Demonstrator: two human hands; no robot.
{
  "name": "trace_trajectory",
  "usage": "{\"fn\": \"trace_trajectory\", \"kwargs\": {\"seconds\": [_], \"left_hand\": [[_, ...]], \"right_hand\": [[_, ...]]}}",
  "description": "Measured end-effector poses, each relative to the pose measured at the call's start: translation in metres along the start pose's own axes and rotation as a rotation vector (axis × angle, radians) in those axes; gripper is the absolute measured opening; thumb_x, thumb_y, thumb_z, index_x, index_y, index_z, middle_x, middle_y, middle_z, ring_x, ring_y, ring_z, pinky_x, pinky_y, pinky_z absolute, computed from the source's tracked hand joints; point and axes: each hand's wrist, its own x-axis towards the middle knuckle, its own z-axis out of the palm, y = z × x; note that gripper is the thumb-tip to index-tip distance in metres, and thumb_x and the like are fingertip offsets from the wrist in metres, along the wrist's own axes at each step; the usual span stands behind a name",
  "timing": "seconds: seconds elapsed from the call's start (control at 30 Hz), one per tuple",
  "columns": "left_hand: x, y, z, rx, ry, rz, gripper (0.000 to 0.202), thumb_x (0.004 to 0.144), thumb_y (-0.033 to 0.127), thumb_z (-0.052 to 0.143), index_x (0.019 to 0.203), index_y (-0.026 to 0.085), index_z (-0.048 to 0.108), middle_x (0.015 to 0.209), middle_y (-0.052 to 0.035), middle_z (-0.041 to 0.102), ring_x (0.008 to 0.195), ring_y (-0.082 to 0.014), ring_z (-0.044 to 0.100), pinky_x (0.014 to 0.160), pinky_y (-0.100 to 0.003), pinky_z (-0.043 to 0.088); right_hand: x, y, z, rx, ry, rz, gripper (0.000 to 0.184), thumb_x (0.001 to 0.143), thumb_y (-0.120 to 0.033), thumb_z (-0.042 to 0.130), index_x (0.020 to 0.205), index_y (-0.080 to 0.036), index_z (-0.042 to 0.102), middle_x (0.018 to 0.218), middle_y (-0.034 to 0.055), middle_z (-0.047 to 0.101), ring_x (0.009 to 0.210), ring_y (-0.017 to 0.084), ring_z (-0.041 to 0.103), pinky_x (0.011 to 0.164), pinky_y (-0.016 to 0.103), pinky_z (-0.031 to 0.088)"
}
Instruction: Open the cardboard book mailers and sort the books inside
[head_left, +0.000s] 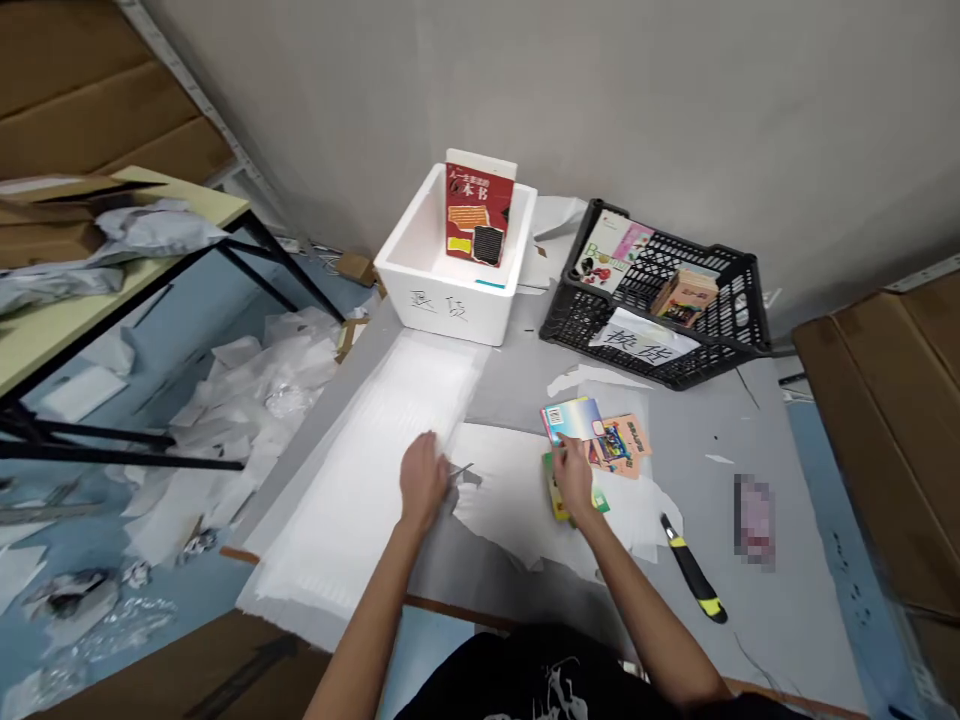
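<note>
My left hand (422, 482) is closed, its knuckles up, over the edge of a white foam sheet (360, 470) on the grey table. A thin dark sliver (461, 470) sticks out beside its fingers; what they hold is hidden. My right hand (574, 478) has its fingers bent and pinched at the lower edge of a blue and pink booklet (574, 415). Partly under that hand lies a green and yellow booklet (553, 488). Orange booklets (624, 446) overlap just to the right. White paper (502, 495) lies between my hands.
A white foam box (457, 310) holds a red book (480, 212). Beside it stands a black plastic crate (720, 350) with books inside. A black and yellow utility knife (694, 570) lies at the right. Loose wrapping (277, 370) covers the floor at left.
</note>
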Motion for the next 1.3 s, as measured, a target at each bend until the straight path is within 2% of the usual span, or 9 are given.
{"fn": "trace_trajectory", "kwargs": {"seconds": [0.2,0.27,0.33,0.5,0.7,0.87,1.03,1.17,1.3], "left_hand": [[0.044,0.184,0.043,-0.06,-0.286,0.419,0.037,0.087,0.022,0.041,0.123,0.017,0.049,0.125,-0.0112,0.055,0.113,-0.0228,0.051,0.095,-0.035,0.042],[0.051,0.225,0.062,-0.01,-0.317,0.525,0.038,0.087,0.022,0.042,0.125,0.018,0.048,0.127,-0.0113,0.053,0.113,-0.0236,0.049,0.092,-0.036,0.042],[0.056,0.247,0.079,0.054,-0.334,0.576,0.04,0.087,0.02,0.041,0.127,0.018,0.046,0.129,-0.0119,0.05,0.114,-0.0246,0.047,0.091,-0.038,0.042],[0.07,0.246,0.104,0.154,-0.367,0.532,0.049,0.084,0.017,0.044,0.133,0.018,0.041,0.131,-0.016,0.047,0.117,-0.0305,0.044,0.09,-0.045,0.041],[0.083,0.242,0.106,0.202,-0.439,0.459,0.054,0.08,0.013,0.046,0.133,0.016,0.04,0.133,-0.0197,0.044,0.118,-0.0322,0.043,0.087,-0.046,0.045],[0.099,0.245,0.096,0.184,-0.474,0.397,0.036,0.082,0.012,0.042,0.117,0.015,0.051,0.11,-0.0167,0.06,0.104,-0.0255,0.055,0.077,-0.033,0.048],[0.133,0.211,0.07,0.165,-0.422,0.146,0.042,0.09,0.021,0.031,0.131,0.014,0.034,0.094,-0.013,0.066,0.085,-0.0233,0.063,0.073,-0.032,0.047],[0.137,0.191,0.058,0.155,-0.323,-0.021,0.053,0.084,0.016,0.04,0.135,0.007,0.03,0.118,-0.0223,0.057,0.111,-0.0313,0.053,0.086,-0.04,0.042],[0.11,0.226,0.072,0.015,-0.324,0.069,0.044,0.083,0.01,0.04,0.127,0.007,0.042,0.133,-0.0229,0.043,0.124,-0.0313,0.04,0.099,-0.042,0.033]], "right_hand": [[0.028,0.113,-0.043,-0.19,0.109,0.216,0.042,0.083,-0.021,0.04,0.121,-0.009,0.053,0.121,0.0175,0.051,0.115,0.027,0.046,0.093,0.034,0.038],[0.031,0.134,-0.048,-0.222,0.102,0.261,0.044,0.081,-0.022,0.045,0.122,-0.008,0.052,0.123,0.019,0.049,0.116,0.028,0.045,0.096,0.035,0.034],[0.037,0.148,-0.049,-0.248,0.077,0.303,0.048,0.08,-0.025,0.05,0.125,-0.007,0.048,0.128,0.0201,0.046,0.118,0.029,0.043,0.098,0.036,0.032],[0.063,0.173,-0.05,-0.247,0.0,0.325,0.063,0.081,-0.035,0.056,0.133,-0.005,0.039,0.135,0.0233,0.04,0.123,0.031,0.039,0.099,0.036,0.029],[0.089,0.181,-0.055,-0.262,-0.153,0.305,0.064,0.082,-0.036,0.055,0.136,-0.008,0.037,0.126,0.0179,0.049,0.116,0.027,0.045,0.095,0.032,0.031],[0.093,0.179,-0.057,-0.298,-0.194,0.322,0.055,0.079,-0.04,0.057,0.124,-0.009,0.05,0.122,0.0181,0.048,0.114,0.029,0.044,0.095,0.034,0.03],[0.1,0.185,-0.063,-0.279,-0.178,0.361,0.055,0.082,-0.044,0.053,0.123,-0.007,0.05,0.123,0.0194,0.048,0.116,0.029,0.045,0.095,0.034,0.031],[0.109,0.192,-0.068,-0.271,-0.183,0.377,0.053,0.084,-0.044,0.049,0.123,-0.008,0.05,0.119,0.0189,0.051,0.114,0.027,0.048,0.091,0.032,0.034],[0.111,0.192,-0.068,-0.268,-0.237,0.351,0.045,0.082,-0.041,0.054,0.115,-0.011,0.055,0.115,0.0162,0.057,0.111,0.026,0.05,0.088,0.031,0.036]]}}
